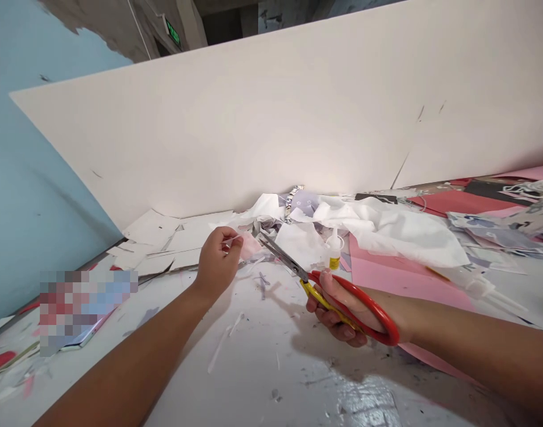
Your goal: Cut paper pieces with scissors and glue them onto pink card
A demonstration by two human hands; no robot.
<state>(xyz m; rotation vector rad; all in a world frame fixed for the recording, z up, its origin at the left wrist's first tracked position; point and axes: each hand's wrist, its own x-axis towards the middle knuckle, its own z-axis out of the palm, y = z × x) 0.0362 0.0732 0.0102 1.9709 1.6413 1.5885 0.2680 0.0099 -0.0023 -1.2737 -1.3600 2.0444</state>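
"Head view: right hand (pixel 351 308) grips the scissors (pixel 298 270), left hand (pixel 219 261) pinches a pale pink piece (pixel 250 245) beside the blade tips!"
"Risk?"
"Nicked fingers, I'd say, if they drift bladeward; a careless swing could tip that small bottle (pixel 334 254)."

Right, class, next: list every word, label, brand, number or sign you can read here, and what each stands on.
None can be read with certainty.
Green sign above the white board: markings too small to read.
Yellow label on the upright bottle: too small to read.
Patterned sheet at far right: dark marks, unclear whether letters.
Scissors: no lettering visible.
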